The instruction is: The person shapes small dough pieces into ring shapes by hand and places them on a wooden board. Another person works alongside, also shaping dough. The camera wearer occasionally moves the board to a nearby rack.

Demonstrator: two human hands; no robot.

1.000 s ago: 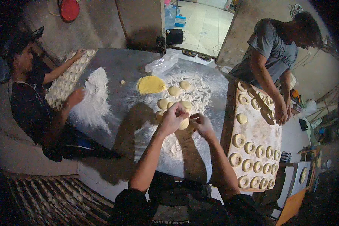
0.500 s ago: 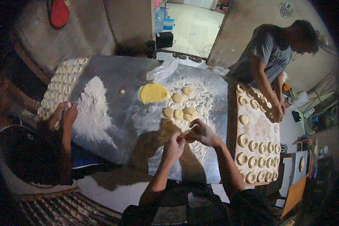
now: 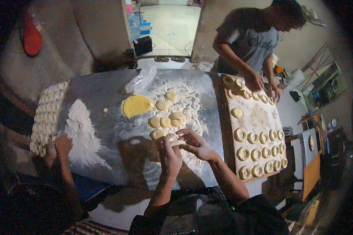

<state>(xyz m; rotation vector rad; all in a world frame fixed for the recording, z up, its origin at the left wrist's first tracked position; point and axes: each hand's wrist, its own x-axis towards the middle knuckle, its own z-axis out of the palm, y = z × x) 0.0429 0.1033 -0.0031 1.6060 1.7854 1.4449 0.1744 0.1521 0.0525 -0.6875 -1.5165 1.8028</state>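
A pale strip of dough (image 3: 178,143) is pinched between the fingers of both my hands, just over the floured table. My left hand (image 3: 170,156) grips its near left side, fingers closed. From the right, my right hand (image 3: 197,145) holds the other end with thumb and fingertips. A round dough piece (image 3: 157,135) lies right beside my left fingers. Beyond it sit several flattened dough rounds (image 3: 165,122), some touching one another. Farther back, a flat yellow piece (image 3: 136,106) rests on the metal table (image 3: 113,84).
On the right, a floured board (image 3: 255,117) carries rows of dough rings and one round piece; a co-worker's hands (image 3: 264,88) are over its far end. At left are a flour heap (image 3: 81,129), a tray of rings (image 3: 49,105) and another person's hands (image 3: 59,147). A plastic bag (image 3: 142,79) lies behind.
My view has swung right, shifting the scene leftward. The dough strip shows more plainly between my fingers. The co-worker stands more upright, hands farther apart over the board's far end.
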